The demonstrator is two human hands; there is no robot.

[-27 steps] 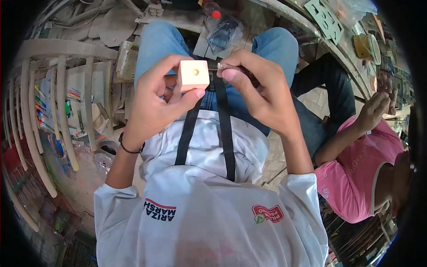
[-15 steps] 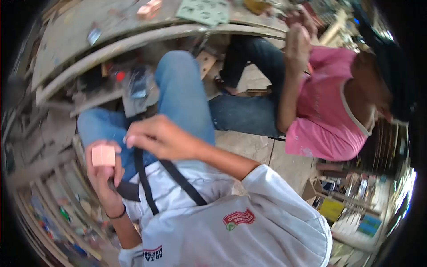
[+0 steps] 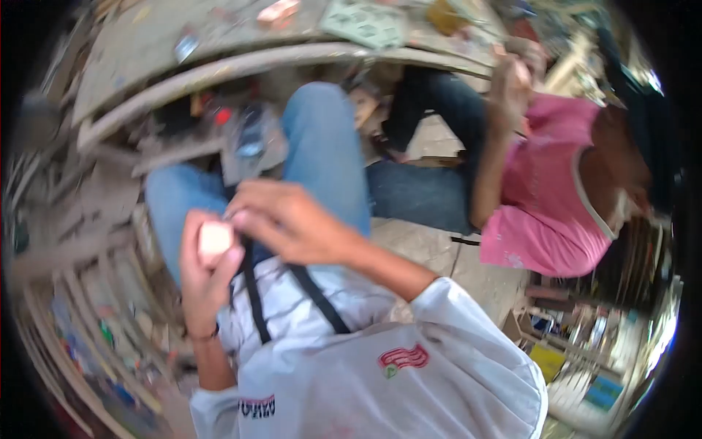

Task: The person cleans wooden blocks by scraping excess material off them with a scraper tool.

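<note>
The left hand (image 3: 199,282) is gripping the pale block (image 3: 216,244) over the jeans (image 3: 172,197), while the right hand (image 3: 292,222), its grasp too blurred to tell, is bending closer beside it than half a second ago.

Motion blur smears everything; glare burns far right.

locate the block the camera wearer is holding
In the head view, the pale block is left of the picture's centre, held in the left hand, close beside the right hand.
</note>
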